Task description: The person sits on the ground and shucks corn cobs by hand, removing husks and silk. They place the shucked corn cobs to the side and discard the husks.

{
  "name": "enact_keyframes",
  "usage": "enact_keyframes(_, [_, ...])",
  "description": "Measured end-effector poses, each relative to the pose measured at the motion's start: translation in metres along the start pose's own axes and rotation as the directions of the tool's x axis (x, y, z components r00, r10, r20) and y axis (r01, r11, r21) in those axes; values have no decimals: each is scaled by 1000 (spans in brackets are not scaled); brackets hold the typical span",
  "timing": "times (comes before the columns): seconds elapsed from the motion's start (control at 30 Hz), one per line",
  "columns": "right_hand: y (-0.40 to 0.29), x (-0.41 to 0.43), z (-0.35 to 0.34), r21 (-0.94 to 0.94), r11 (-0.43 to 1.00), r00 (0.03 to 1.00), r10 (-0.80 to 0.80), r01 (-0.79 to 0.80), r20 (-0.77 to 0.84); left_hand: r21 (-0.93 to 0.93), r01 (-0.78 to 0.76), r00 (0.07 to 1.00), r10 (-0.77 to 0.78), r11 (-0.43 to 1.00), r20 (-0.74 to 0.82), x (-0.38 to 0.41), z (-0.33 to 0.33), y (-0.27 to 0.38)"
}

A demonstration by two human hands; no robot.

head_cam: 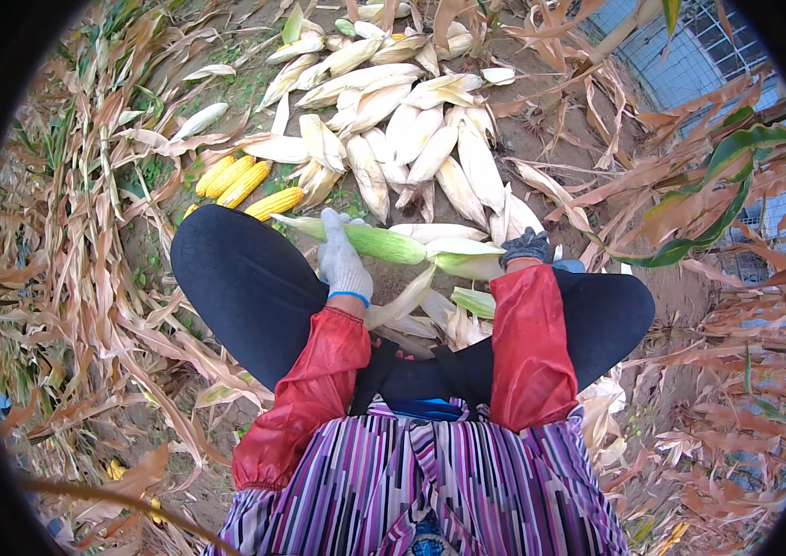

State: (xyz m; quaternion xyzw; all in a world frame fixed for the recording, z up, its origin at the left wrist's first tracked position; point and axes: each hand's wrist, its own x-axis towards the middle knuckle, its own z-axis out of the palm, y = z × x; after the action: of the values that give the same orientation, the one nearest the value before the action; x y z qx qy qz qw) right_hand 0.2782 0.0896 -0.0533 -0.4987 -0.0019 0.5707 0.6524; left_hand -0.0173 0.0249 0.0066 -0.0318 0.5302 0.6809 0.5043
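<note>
My left hand (345,260), in a pale knitted glove with a blue cuff edge, grips a green-husked ear of corn (387,244) near its left part. My right hand (526,249), in a dark grey glove, is closed on a green and pale corn husk (469,263), which meets the right end of that ear. Whether the husk is still attached to the ear I cannot tell. Between my knees lie loose husks (403,302) and a green husk piece (474,302). Several husked yellow ears (245,184) lie beyond my left knee.
A heap of corn ears in dry husks (400,125) lies on the soil ahead. Dry corn stalks and leaves (122,278) cover the left side. On the right, leaning stalks with a long green leaf (719,222) stand before a wire-grid panel (677,48).
</note>
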Motion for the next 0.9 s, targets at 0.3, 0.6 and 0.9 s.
enact_keyframes(0.3, [-45,-23,6,-560,505,676,-723,657,141,319,-177,975,209,931,-71,-1,2,0])
enact_keyframes(0.6, [76,-105,44,-564,-290,634,399,773,663,61,-28,1000,29,998,-8,0,1,-14])
enact_keyframes(0.9, [126,-89,3,-792,-421,809,569,442,149,351,-130,985,79,927,155,-15,6,-25])
